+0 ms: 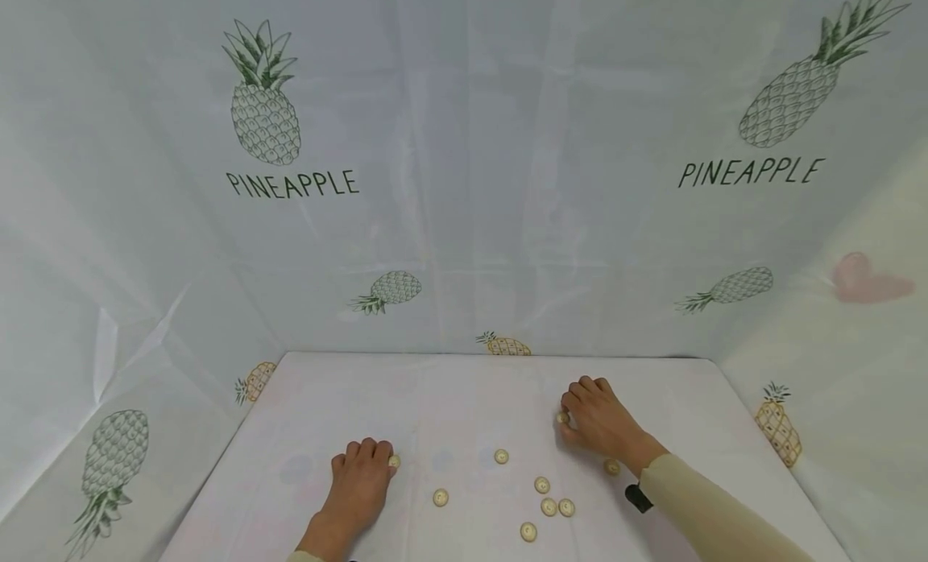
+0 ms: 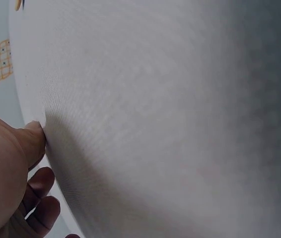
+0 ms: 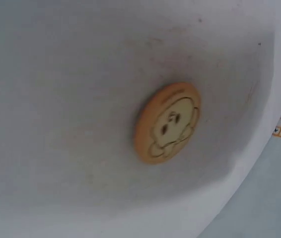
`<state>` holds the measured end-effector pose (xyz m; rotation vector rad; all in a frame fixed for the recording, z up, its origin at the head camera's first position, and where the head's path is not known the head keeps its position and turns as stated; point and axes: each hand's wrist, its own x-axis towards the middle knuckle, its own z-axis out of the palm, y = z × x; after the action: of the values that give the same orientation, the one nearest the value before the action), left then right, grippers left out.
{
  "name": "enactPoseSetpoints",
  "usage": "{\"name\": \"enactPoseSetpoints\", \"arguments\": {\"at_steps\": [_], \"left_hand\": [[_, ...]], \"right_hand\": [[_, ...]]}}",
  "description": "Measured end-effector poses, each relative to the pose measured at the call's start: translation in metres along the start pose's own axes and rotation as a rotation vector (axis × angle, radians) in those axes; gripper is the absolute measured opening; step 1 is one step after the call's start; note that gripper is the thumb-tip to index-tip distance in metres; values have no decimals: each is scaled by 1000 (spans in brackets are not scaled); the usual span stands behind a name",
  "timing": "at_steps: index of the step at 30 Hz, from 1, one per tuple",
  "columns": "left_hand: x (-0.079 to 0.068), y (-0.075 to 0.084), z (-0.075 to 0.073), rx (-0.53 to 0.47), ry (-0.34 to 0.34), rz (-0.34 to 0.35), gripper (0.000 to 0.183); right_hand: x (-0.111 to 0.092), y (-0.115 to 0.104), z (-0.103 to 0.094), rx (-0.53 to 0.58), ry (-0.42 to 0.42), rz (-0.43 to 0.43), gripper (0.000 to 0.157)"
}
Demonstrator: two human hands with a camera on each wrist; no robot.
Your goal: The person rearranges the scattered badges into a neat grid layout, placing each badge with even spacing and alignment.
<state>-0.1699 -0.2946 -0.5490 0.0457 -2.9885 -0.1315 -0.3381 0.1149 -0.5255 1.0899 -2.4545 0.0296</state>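
Observation:
Small round biscuits with a printed face lie scattered on the white cloth. My left hand (image 1: pixel 362 478) is low over the cloth at centre left, fingers curled, with a biscuit (image 1: pixel 394 461) at its index finger and thumb side. In the left wrist view the thumb (image 2: pixel 31 141) reaches down to the cloth; no biscuit shows there. Farther right and back, my right hand (image 1: pixel 600 418) pinches another biscuit (image 1: pixel 562 417) between thumb and index finger. Below the right wrist lies one more biscuit (image 1: pixel 612 467); a face biscuit (image 3: pixel 168 123) with an orange-brown rim fills the middle of the right wrist view.
Between the hands lie a biscuit (image 1: pixel 441 497) at the left and another biscuit (image 1: pixel 502 456) near the middle. Several more sit nearer me, including a touching pair (image 1: pixel 548 507). Pineapple-printed sheets (image 1: pixel 471 183) wall the table (image 1: pixel 464 385) at the back and both sides.

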Motion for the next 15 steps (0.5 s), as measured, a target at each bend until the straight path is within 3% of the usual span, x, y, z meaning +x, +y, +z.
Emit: {"name": "enactPoseSetpoints", "arguments": {"at_steps": [6,15], "left_hand": [[1,1,-3,-13,-5,-10,26],[2,2,-6,-16,-26,-28,25]], "right_hand": [[16,2,10,5,9,-12,21],[34,-1,21,51,-46,11,19]]}}
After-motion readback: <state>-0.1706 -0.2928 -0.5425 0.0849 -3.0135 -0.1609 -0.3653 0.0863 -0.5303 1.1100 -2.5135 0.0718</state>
